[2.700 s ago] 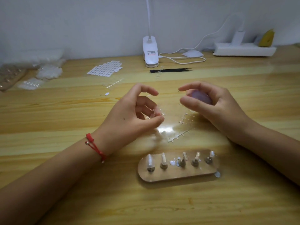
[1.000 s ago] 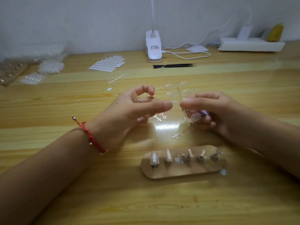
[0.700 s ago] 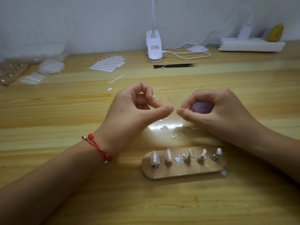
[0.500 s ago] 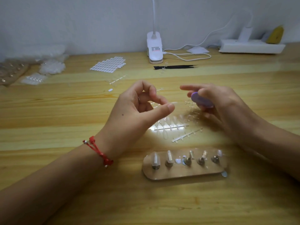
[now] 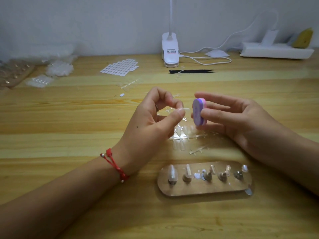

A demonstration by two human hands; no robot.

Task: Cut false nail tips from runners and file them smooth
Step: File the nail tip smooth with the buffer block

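My left hand (image 5: 151,121) pinches a clear false nail tip (image 5: 185,109) between thumb and forefinger above the table. My right hand (image 5: 236,118) holds a small purple and pink buffer block (image 5: 198,112) upright between thumb and fingers, its purple face turned toward the tip and a small gap away from it. Below the hands a clear runner (image 5: 186,137) with several nail tips still attached lies flat on the wood. A bare runner piece (image 5: 198,150) lies just in front of it.
A wooden stand (image 5: 203,188) with several pegs carrying nail tips sits near the front. Black tweezers (image 5: 193,71), a white clip lamp (image 5: 170,49), a sheet of adhesive tabs (image 5: 120,67), bags of nail tips (image 5: 58,69) and a power strip (image 5: 276,51) lie farther back.
My right hand let the runner drop to the table and turned the purple buffer block upright toward the tip. My left hand stayed in place, pinching the tip.
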